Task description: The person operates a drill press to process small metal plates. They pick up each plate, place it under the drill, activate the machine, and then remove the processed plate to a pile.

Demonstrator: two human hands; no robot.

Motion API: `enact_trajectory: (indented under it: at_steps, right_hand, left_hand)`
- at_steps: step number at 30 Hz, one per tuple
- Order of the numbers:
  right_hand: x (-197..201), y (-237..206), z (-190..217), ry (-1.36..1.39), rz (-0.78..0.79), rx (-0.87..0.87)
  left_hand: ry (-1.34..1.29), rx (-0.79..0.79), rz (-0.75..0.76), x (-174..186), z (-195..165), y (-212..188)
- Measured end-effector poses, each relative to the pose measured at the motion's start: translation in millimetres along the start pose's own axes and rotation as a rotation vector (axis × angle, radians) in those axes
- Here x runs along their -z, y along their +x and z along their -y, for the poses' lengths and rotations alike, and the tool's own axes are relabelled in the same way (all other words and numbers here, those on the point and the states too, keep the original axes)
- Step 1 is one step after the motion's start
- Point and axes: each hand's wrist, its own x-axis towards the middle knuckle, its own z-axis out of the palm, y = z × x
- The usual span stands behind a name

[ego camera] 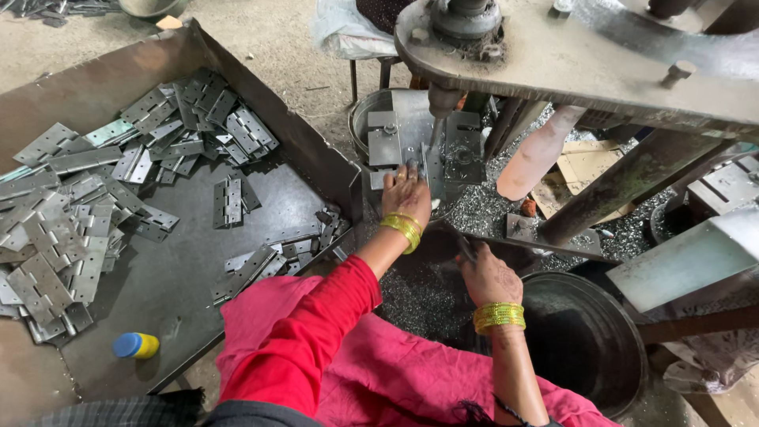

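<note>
Near: right hand [489, 277] curled around a dark lever handle [466, 249] by the black round tub [589, 340]; grip closed, fingertips hidden. Further out: left hand [406, 196] fingers pressed together on a metal hinge plate [432, 170] seated in the drill jig [415, 142]. Plate stands on edge, long axis running away from the person, far end under the drill bit [437, 130], which points straight down. Left of the hands: steel tray [182, 277] with loose hinges [71, 205] piled at mixed angles, blue-yellow bottle [135, 345] at the near edge. Metal swarf [482, 209] around the jig.
</note>
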Motion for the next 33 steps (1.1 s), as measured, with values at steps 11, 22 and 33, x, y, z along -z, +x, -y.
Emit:
enact_trajectory:
  at_steps: [11, 22, 33]
  right_hand:
    - [-45.2, 0.3, -34.6, 0.03, 0.062, -0.096]
    - [-55.6, 4.3, -34.5, -0.015, 0.011, -0.159]
    - [-38.9, 29.2, -40.9, -0.195, -0.068, 0.015]
  left_hand:
    - [-0.046, -0.014, -0.067, 11.1, 5.3, -2.8]
    - [0.06, -0.021, -0.136, 0.2, 2.7, 1.3]
    - [0.075, 0.091, -0.563, -35.5, 7.2, 35.4]
